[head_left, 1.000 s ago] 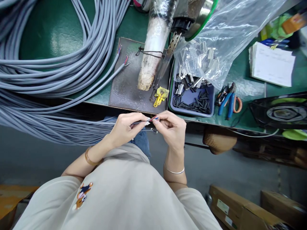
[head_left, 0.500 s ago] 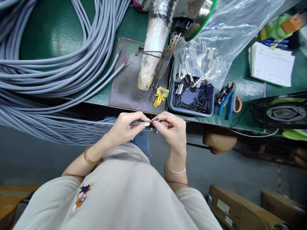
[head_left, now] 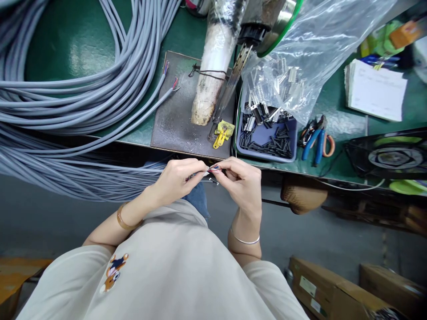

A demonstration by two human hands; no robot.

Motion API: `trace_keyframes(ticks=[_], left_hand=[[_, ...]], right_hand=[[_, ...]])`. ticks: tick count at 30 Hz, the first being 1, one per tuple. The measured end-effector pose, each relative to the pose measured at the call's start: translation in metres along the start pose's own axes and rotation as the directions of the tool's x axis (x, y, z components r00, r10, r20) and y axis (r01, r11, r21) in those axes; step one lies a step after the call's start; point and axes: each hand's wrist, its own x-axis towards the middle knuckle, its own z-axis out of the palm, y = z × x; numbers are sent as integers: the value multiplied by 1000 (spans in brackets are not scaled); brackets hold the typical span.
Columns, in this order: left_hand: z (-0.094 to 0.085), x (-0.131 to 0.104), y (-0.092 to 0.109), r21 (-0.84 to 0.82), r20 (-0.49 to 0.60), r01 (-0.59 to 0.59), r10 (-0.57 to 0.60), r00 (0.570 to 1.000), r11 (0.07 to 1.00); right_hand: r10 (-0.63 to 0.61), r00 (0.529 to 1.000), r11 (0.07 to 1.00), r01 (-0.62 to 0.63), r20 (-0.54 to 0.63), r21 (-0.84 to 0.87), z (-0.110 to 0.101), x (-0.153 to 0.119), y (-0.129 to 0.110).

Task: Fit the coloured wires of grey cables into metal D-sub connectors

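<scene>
My left hand (head_left: 178,180) pinches the end of a grey cable in front of the table's near edge. Thin coloured wires (head_left: 215,169) fan out of that end, red and blue among them, and my right hand (head_left: 242,180) is closed on them with thumb and forefinger. Just below the fingertips hangs a small black and silver connector (head_left: 213,181). Above my hands lies a dark board (head_left: 180,120) with a yellow clip (head_left: 222,134) on it. Two stripped cable ends (head_left: 171,91) rest over the board's left part.
Coiled grey cables (head_left: 100,109) fill the left. A blue tray (head_left: 292,142) holds black sleeves and connectors, partly under a plastic bag (head_left: 320,53). Farther right are pliers (head_left: 319,142), a paper stack (head_left: 375,91) and a fan (head_left: 395,158). A soldering iron (head_left: 233,80) points down at the board.
My left fingers have closed further over the cable end, hiding more of it. My right hand has shifted very slightly right, still on the wires.
</scene>
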Motion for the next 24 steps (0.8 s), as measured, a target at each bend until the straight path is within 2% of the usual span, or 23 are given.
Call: trace_keyframes(ticks=[3, 6, 8, 11, 13, 16, 18, 20, 24], left_hand=[[2, 0, 3, 16, 8, 8, -8, 1000, 1000], [4, 2, 7, -93, -13, 107, -108, 994, 990], [5, 4, 9, -209, -8, 197, -204, 979, 958], [7, 6, 10, -380, 12, 349, -372, 928, 857], [8, 7, 10, -468, 12, 398, -445, 895, 789], [10, 7, 12, -554, -38, 366, -462, 886, 748], [10, 7, 14, -580, -76, 332, -455, 887, 744], [9, 7, 15, -586, -95, 325, -461, 882, 743], [5, 6, 12, -613, -124, 341, -514, 849, 712]], right_hand=[[92, 996, 994, -93, 10, 60, 3, -2, 4], [253, 966, 930, -257, 49, 261, 11, -2, 9], [308, 949, 878, -308, 61, 366, 18, -2, 9], [315, 949, 875, -284, -16, 392, 28, -1, 4], [289, 952, 905, -240, -96, 351, 32, -1, -2], [199, 958, 960, -148, -206, 239, 38, -3, -8], [174, 958, 971, -129, -228, 199, 40, -4, -7], [203, 950, 960, -146, -238, 238, 40, -4, -5], [256, 907, 924, -128, -335, 361, 33, 0, -1]])
